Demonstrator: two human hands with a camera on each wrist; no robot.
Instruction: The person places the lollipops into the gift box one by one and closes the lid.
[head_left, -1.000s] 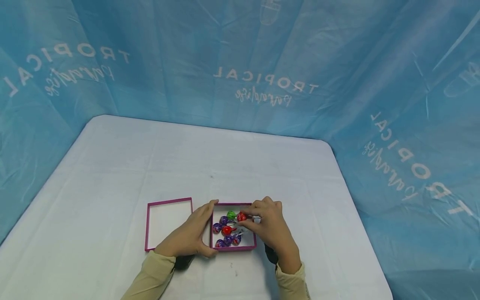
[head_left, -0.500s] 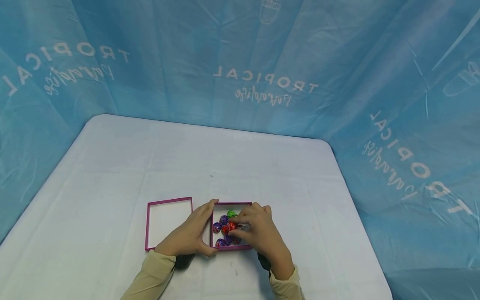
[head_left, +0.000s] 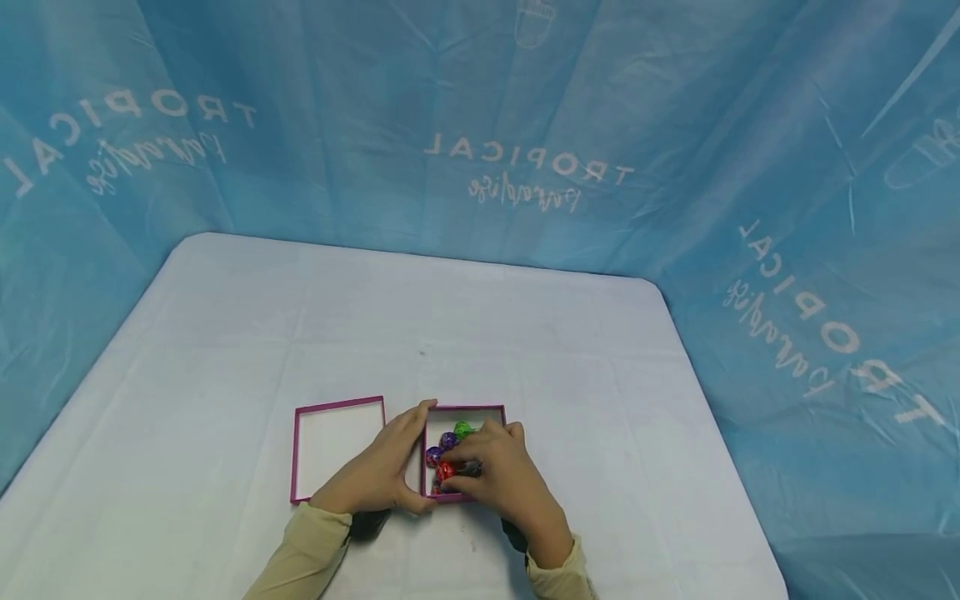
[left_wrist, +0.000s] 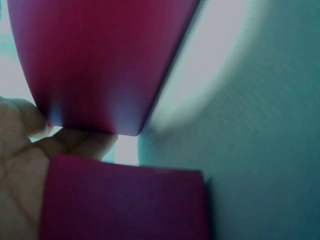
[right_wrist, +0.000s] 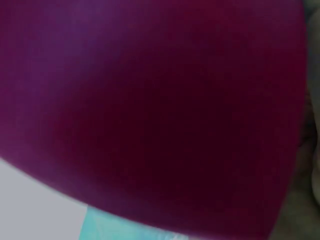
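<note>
A shallow magenta-edged box (head_left: 467, 407) with a white inside stands in front of the person. My left hand (head_left: 378, 471) holds its left side, thumb at the near corner and fingers at the far one; in the left wrist view the fingers (left_wrist: 90, 144) meet the end of a magenta wall (left_wrist: 105, 60). Inside the box, my right hand (head_left: 510, 475) pinches a red-wrapped lollipop (head_left: 446, 472) between thumb and fingers. A green lollipop (head_left: 462, 429) and purple ones (head_left: 433, 456) lie behind and left of it. The right hand hides the other lollipops.
Left of the box lies a matching magenta-edged tray-like piece (head_left: 337, 405), partly behind the left hand. Both rest on a white-covered table (head_left: 480, 333). Blue printed sheeting (head_left: 375, 100) hangs around the back and sides. A magenta wall (right_wrist: 150, 100) fills most of the right wrist view.
My right hand has moved left and nearer across the box, carrying the red lollipop from its far right to its near left part. The left hand has stayed in place.
</note>
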